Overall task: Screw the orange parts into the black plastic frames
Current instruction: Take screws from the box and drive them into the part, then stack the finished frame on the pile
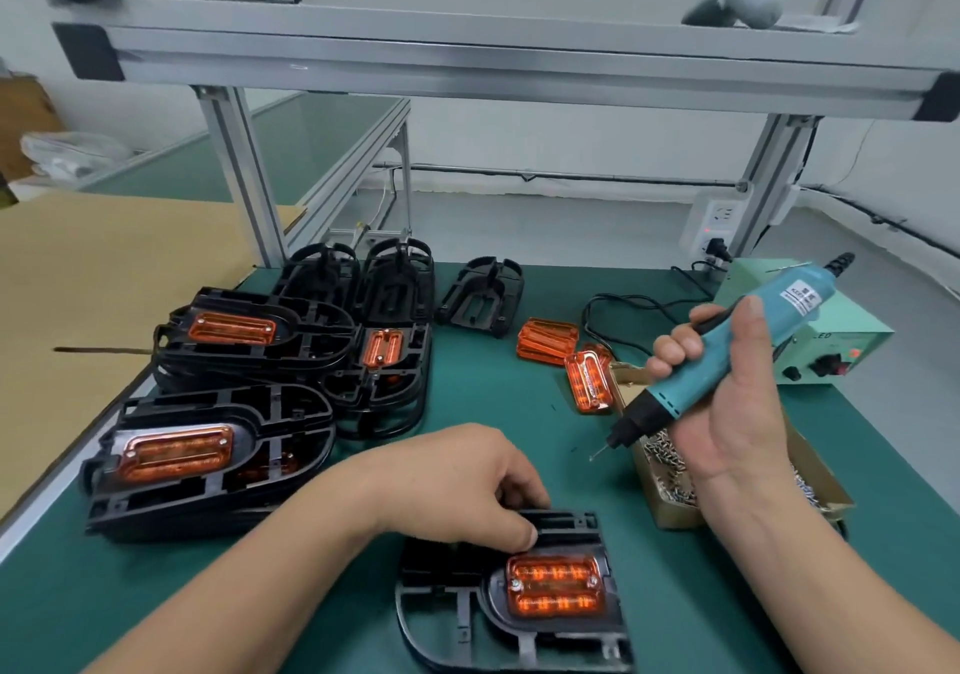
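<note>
A black plastic frame (457, 616) lies at the near edge of the green mat, with an orange part (556, 588) seated in it. Two screws show in the part's ends. My left hand (457, 481) grips the frame's far edge, thumb pressing beside the orange part. My right hand (727, 393) holds a teal electric screwdriver (727, 356) in the air to the right, its bit (600, 452) pointing down-left, well apart from the frame. Loose orange parts (548, 338) (589, 380) lie on the mat further back.
Stacks of black frames fitted with orange parts (208, 460) (249, 335) (384, 361) sit to the left; unfitted frames (483, 297) lie behind. A cardboard box of screws (670, 465) is under my right hand. A green power unit (810, 346) and aluminium posts (244, 180) stand at the back.
</note>
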### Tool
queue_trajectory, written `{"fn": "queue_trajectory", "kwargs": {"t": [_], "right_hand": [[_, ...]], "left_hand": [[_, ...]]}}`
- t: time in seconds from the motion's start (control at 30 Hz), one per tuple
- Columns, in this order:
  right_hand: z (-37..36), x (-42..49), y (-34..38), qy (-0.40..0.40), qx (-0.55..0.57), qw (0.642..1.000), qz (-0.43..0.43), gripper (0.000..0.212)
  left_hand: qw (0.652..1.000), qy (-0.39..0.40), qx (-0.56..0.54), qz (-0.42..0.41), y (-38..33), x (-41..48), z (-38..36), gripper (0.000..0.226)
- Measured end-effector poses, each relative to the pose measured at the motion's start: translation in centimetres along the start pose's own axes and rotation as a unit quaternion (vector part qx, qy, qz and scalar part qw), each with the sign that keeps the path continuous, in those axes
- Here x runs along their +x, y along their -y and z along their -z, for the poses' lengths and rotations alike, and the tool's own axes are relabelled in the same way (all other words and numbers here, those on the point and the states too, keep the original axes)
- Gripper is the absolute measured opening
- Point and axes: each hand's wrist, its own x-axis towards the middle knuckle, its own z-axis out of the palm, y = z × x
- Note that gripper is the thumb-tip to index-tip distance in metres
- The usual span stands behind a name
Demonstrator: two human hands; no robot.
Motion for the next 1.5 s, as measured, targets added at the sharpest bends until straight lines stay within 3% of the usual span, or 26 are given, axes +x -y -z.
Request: {"fn": "queue_trajectory", "kwargs": {"t": [0.23, 0.57, 0.73, 0.87, 1.0, 1.07, 1.5], "right_hand": [[0.5, 0.5, 0.3, -0.05, 0.009, 0.999, 0.019, 0.035], [0.9, 0.8, 0.2, -0.104, 0.004, 0.994, 0.035, 0.034], [1.1, 0.7, 0.2, -0.1, -0.011, 0.994, 0.034, 0.036], [1.1, 0.7, 0.1, -0.095, -0.022, 0.995, 0.031, 0.036], [1.2, 0.8, 0.0, -0.09, -0.029, 0.995, 0.03, 0.035], [1.3, 0.8, 0.0, -0.087, -0.031, 0.995, 0.027, 0.035], [1.6, 1.0, -0.3, -0.077, -0.039, 0.996, 0.028, 0.035]], "left_hand": [[0.993, -0.08, -0.077, 0.035, 1.3, -0.1, 1.8, 0.034], [0.949, -0.252, -0.181, 0.047, 2.2, -2.0, 5.3, 0.03], [0.907, -0.34, -0.247, 0.008, 3.1, -4.2, 8.0, 0.04], [0.892, -0.377, -0.249, 0.024, 4.4, -6.3, 9.9, 0.044], [0.821, -0.448, -0.351, 0.032, 6.2, -7.9, 11.5, 0.068], [0.805, -0.472, -0.359, 0.032, 6.7, -8.9, 12.1, 0.074], [0.717, -0.552, -0.422, 0.045, 7.8, -11.5, 12.5, 0.016]]}}
